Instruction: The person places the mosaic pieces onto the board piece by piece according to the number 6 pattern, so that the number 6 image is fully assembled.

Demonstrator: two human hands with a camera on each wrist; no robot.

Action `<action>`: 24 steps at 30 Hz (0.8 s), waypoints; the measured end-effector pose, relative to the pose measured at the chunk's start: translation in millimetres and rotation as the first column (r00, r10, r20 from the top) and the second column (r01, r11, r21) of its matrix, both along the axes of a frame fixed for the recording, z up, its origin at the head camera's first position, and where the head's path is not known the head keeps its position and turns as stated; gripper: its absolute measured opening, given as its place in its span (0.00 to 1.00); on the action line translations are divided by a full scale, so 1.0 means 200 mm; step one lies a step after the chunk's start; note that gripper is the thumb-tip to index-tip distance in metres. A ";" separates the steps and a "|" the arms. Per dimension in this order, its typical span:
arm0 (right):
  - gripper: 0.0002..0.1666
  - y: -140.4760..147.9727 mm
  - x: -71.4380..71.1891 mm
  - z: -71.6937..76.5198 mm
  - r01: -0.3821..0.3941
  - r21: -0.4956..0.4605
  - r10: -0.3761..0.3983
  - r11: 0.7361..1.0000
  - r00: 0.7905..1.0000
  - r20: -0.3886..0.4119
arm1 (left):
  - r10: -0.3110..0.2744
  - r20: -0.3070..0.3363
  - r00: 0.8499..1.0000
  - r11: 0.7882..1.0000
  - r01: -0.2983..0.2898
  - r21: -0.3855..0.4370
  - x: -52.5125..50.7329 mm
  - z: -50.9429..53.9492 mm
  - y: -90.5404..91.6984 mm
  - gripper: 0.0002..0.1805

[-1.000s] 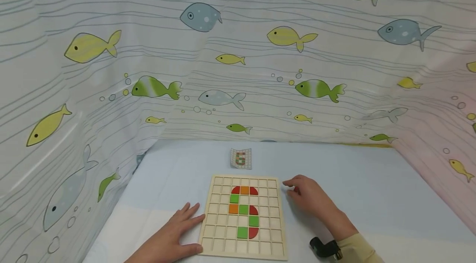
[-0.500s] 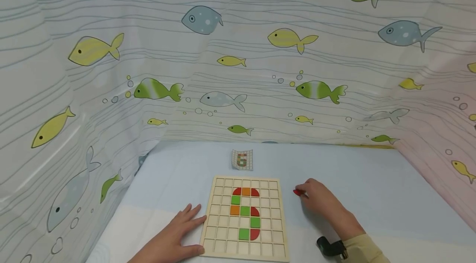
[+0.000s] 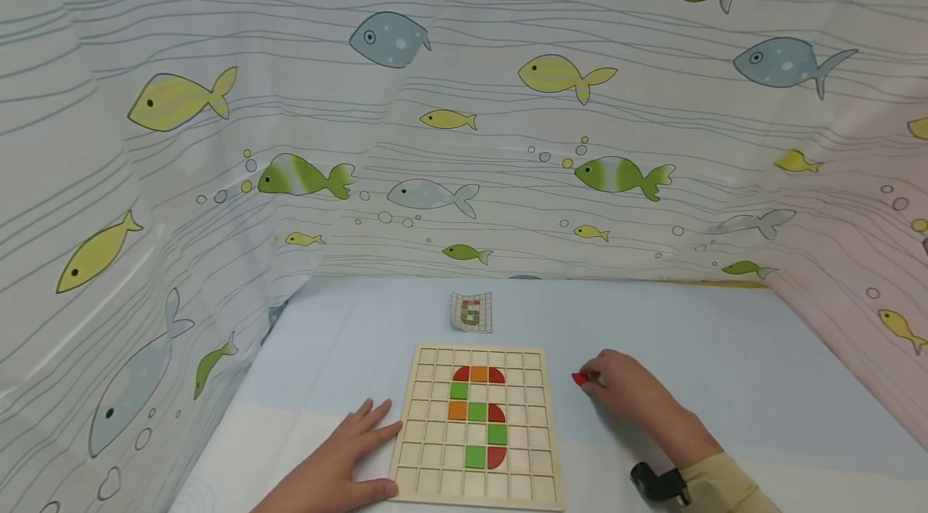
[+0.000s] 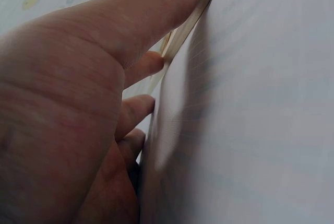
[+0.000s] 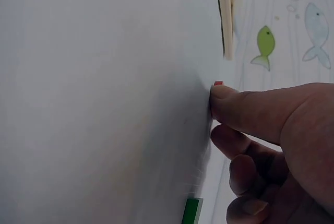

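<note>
A wooden grid board (image 3: 428,457) lies on the table, with red, orange and green pieces set in several of its squares. My left hand (image 3: 337,457) rests at the board's left edge, fingers spread; its thumb and a finger touch the frame, as the left wrist view also shows. Right of the board, my right hand (image 3: 627,388) pinches a red piece (image 3: 579,378) between thumb and finger, low over the table. In the right wrist view the thumb covers most of that red piece (image 5: 218,83).
Behind the board lies a small card (image 3: 471,312) printed with a coloured grid pattern. A green piece (image 5: 192,211) sits on the table near the right hand's curled fingers. A curtain with printed fish (image 3: 435,118) encloses the table at the back and sides.
My right hand has shifted a little right, away from the board's edge, and a red piece now shows in its fingertips. The left hand stays at the board.
</note>
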State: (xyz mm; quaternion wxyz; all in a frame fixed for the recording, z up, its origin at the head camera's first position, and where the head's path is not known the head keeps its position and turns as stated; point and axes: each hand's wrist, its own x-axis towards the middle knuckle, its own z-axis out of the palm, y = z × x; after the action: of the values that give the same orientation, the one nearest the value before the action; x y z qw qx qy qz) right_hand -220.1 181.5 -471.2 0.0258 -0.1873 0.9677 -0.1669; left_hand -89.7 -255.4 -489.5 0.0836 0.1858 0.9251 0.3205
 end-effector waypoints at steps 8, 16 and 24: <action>0.09 -0.01 0.02 0.01 0.007 0.008 -0.007 1.000 0.999 -0.035 | 0.000 0.001 1.000 1.000 0.000 -0.001 0.00 -0.01 -0.01 0.43; 0.07 -0.07 0.06 0.06 0.019 -0.035 -0.020 0.999 0.999 -0.035 | 0.008 0.021 1.000 1.000 -0.008 -0.003 0.00 -0.01 0.00 0.44; 0.08 -0.18 0.11 0.10 -0.019 -0.041 0.017 0.999 0.999 -0.030 | 0.008 0.004 1.000 1.000 -0.008 -0.014 0.00 -0.01 0.00 0.43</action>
State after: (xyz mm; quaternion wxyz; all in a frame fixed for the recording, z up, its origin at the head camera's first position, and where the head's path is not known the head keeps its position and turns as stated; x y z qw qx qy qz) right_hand -198.3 146.4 -450.2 0.0091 -0.1989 0.9626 -0.1839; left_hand -90.4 -255.7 -491.7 0.0855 0.1806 0.9279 0.3147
